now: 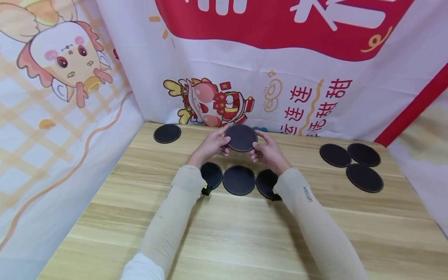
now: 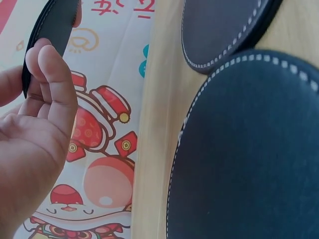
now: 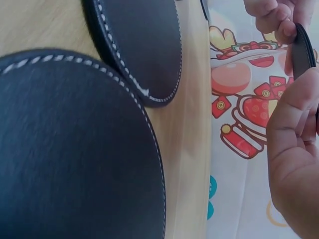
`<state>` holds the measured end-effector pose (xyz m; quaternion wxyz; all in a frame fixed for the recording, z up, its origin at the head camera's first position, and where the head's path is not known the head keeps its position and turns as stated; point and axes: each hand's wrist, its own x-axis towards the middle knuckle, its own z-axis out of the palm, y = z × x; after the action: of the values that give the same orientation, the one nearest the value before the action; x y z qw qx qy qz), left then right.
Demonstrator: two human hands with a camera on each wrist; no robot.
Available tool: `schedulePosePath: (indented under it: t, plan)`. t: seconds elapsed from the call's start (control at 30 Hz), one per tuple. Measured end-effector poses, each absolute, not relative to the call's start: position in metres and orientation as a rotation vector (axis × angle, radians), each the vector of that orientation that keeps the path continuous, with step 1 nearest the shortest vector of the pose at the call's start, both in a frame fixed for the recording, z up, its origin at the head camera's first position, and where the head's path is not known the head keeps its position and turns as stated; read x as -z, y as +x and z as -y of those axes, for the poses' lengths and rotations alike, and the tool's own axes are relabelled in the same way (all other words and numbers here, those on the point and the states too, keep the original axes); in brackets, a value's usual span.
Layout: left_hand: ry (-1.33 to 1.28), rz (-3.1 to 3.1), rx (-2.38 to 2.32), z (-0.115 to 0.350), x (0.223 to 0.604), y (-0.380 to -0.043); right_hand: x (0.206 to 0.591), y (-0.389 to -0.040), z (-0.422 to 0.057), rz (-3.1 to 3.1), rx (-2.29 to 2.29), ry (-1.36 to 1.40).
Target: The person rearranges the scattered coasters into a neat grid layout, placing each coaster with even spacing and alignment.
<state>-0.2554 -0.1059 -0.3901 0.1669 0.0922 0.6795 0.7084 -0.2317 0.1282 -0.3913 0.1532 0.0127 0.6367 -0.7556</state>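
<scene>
Between both hands a round black coaster [image 1: 241, 138] with a stitched rim is held up, its flat face toward the head camera. My left hand [image 1: 212, 143] pinches its left edge with thumb and fingers; my right hand [image 1: 266, 149] pinches the right edge. In the left wrist view the held coaster [image 2: 52, 35] appears nearly edge-on. Below the hands, three more coasters lie in a row on the table: a left one [image 1: 212, 175], a middle one [image 1: 239, 180] and a right one [image 1: 266, 182]. The wrists and wrist cameras partly cover the outer two.
A single coaster [image 1: 167, 133] lies at the table's back left. Toward the right, three coasters [image 1: 365, 177] lie grouped closely together. The wooden table [image 1: 238, 237] meets a printed cloth [image 1: 224, 58] along its back edge, and another patterned cloth [image 1: 63, 136] hangs at the left.
</scene>
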Motion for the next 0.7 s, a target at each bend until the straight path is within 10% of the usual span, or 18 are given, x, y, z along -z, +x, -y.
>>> schedulePosePath:
  t: [0.7]
  plan:
    - [0.333, -1.899, -2.001, 0.076, 0.39, -0.238, 0.391, -0.206, -0.161, -1.925, 2.143, -0.008]
